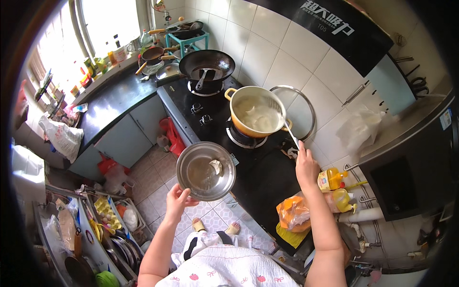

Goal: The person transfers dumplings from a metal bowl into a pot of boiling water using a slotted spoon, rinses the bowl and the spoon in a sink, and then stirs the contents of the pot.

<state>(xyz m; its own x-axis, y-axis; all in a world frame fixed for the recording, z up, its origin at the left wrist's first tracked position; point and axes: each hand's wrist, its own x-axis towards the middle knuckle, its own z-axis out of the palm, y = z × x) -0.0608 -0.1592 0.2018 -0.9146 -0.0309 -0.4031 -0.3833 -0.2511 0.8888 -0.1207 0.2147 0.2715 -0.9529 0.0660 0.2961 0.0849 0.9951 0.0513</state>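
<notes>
My left hand [180, 201] grips the near rim of a round stainless steel bowl [193, 179], held in front of the stove. One dumpling [216, 166] lies in it, with what looks like a little liquid. My right hand [307, 163] holds the handle of a slotted ladle [292, 133], whose head dips into a yellow two-handled pot [240, 123] at the right side. Whitish, cloudy liquid with dumplings [252, 111] fills much of the pot, which stands on the right gas burner [247, 141]. A glass lid [299, 111] leans against the tiled wall behind it.
A black wok [222, 59] with a spatula [203, 79] in it sits on the other burner. Near my right forearm are an orange bag [292, 211], a yellow cloth [288, 236] and yellow bottles [330, 179]. A range hood [344, 32] overhangs the back. Crowded shelves [89, 229] stand lower left.
</notes>
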